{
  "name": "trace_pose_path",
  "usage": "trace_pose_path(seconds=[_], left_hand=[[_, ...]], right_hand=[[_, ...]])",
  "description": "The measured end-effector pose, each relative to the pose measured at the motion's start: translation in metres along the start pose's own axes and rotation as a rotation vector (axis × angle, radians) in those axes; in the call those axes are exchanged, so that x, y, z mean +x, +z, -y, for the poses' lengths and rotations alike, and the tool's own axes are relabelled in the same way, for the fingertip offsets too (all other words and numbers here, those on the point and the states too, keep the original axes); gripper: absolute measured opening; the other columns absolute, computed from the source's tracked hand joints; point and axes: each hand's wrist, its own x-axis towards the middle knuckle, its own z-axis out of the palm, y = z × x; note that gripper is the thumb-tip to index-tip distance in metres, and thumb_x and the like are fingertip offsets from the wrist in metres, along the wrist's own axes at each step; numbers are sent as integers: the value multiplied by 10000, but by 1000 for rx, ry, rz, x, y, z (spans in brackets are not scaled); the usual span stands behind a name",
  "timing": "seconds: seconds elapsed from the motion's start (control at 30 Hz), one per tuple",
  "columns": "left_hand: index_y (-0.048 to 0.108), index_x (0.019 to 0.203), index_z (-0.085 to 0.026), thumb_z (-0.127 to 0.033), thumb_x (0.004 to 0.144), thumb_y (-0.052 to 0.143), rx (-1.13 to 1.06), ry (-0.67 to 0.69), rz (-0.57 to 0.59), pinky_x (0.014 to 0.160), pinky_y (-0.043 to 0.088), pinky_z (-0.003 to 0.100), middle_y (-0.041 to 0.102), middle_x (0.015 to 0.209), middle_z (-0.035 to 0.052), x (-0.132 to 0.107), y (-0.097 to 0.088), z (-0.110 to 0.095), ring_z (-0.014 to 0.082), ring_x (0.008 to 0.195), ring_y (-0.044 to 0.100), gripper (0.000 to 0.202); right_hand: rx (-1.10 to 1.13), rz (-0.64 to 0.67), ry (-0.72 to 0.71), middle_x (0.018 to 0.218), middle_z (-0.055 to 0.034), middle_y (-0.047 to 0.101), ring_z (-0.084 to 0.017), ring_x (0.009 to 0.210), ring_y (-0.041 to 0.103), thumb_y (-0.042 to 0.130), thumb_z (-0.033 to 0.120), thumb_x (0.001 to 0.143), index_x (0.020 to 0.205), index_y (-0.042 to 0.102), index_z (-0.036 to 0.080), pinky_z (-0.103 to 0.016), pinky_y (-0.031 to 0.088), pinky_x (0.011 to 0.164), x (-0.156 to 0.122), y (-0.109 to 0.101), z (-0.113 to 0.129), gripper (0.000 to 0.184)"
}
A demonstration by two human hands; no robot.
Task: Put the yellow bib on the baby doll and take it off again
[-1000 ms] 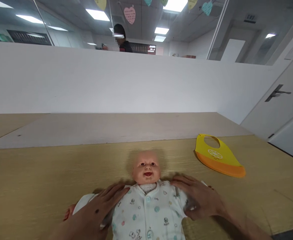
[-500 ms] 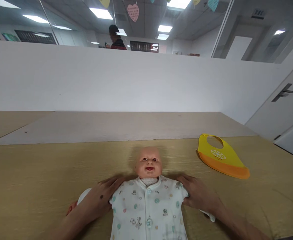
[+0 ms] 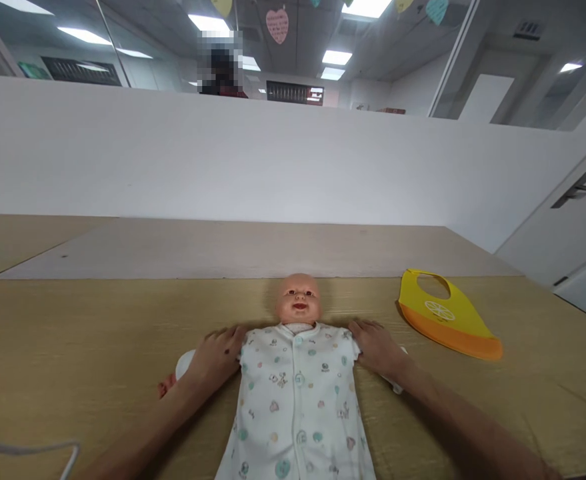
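Farther up the bench (image 3: 73, 347) now, the doll (image 3: 297, 393) lies on its back between the two hands. Left grip (image 3: 216, 357) and right grip (image 3: 377, 348) are spread, pressing flat against its sides at the shoulders, pinching nothing. A yellow bib (image 3: 447, 317) lies well apart, right of the doll.

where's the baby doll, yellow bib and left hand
baby doll (image 3: 297, 299), head view, on its face
yellow bib (image 3: 447, 325), head view, on its yellow panel
left hand (image 3: 215, 357), head view, back of hand
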Motion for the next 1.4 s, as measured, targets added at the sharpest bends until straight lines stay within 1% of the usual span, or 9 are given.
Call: trace_pose_path(seconds=[0.1,0.23,0.4,0.57,0.7,0.83,1.03,1.2,1.4], left_hand=[[598,1021,-157,-111,818,414,34,-36,9,765,474,374,713,973,138,8,-5,-6,276,915,666,278],[596,994,-158,-113,864,363,82,-78,-11,731,470,365,703,950,135,19,-2,-10,263,870,667,271],[602,1002,-143,-115,899,304,163,-89,-74,728,459,368,683,958,144,34,4,-8,275,878,651,317],[603,1054,-123,-140,916,303,197,-79,-136,730,446,379,668,976,166,48,12,-1,294,886,634,330],[605,1074,-131,-155,930,293,221,-88,-180,733,434,367,659,992,171,59,17,6,287,900,628,345],[597,1115,-107,-154,929,307,245,-104,-213,734,428,379,660,985,182,72,24,12,301,904,623,348],[587,1146,-83,-153,914,343,272,-191,-263,729,428,406,658,967,181,97,37,17,319,894,616,344],[584,1146,-87,-136,916,331,248,-236,-284,729,420,395,657,969,181,110,37,18,305,899,619,346],[589,1145,-92,-123,906,349,233,-245,-311,751,407,399,656,975,181,121,38,20,301,902,612,340]], right_hand=[[-4,-5,26,1046,-141,640,-286,968,612,444,155,786,1016,540,125,-347,431,780,5,-1,-1,251],[-42,-4,86,1073,-130,630,-266,936,635,428,177,829,1047,521,135,-320,436,730,19,2,-2,241],[-83,-33,176,1039,-136,640,-271,938,642,414,143,820,1079,508,123,-314,445,719,37,1,-1,276],[-113,-74,187,1043,-143,638,-284,936,645,429,151,829,1077,513,127,-328,462,714,53,-3,-4,262],[-163,-134,196,1036,-151,638,-269,917,650,411,125,856,1073,525,122,-325,467,717,66,-3,-6,244],[-215,-186,217,1020,-157,637,-275,921,645,357,98,889,1080,536,117,-338,467,719,81,1,-7,263],[-283,-296,297,1022,-159,616,-258,948,616,338,113,922,1077,544,118,-346,443,765,108,11,-5,258],[-276,-363,330,1015,-161,602,-240,946,596,323,133,938,1060,552,126,-335,413,763,129,14,-8,260],[-258,-485,382,1015,-157,592,-263,944,561,300,147,945,1027,579,135,-408,353,825,150,20,-11,292]])
